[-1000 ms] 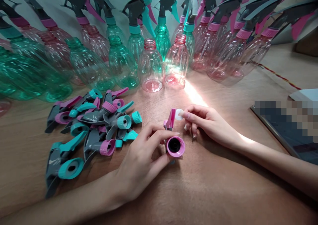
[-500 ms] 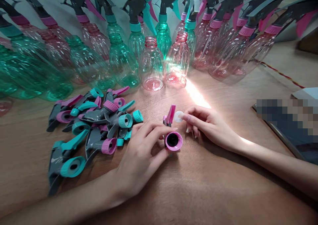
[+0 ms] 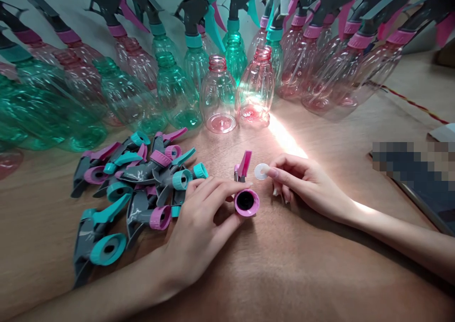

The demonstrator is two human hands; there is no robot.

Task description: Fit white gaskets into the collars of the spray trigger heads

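Note:
My left hand [image 3: 202, 222] grips a pink and grey spray trigger head [image 3: 244, 192], its pink screw collar turned toward me with the dark opening showing. My right hand [image 3: 305, 184] pinches a small white ring washer [image 3: 261, 171] between thumb and forefinger, held just right of the trigger's pink lever. Both hands rest low over the brown table [image 3: 284, 274].
A pile of several loose teal and pink trigger heads [image 3: 138, 184] lies left of my left hand. Two open pink bottles [image 3: 234, 90] stand behind, amid rows of teal and pink spray bottles. A blurred flat object [image 3: 415, 170] lies at the right edge.
The trigger head has shifted slightly away from me in my left hand. My right hand with the washer has drifted a little to the right. The view has tilted a bit.

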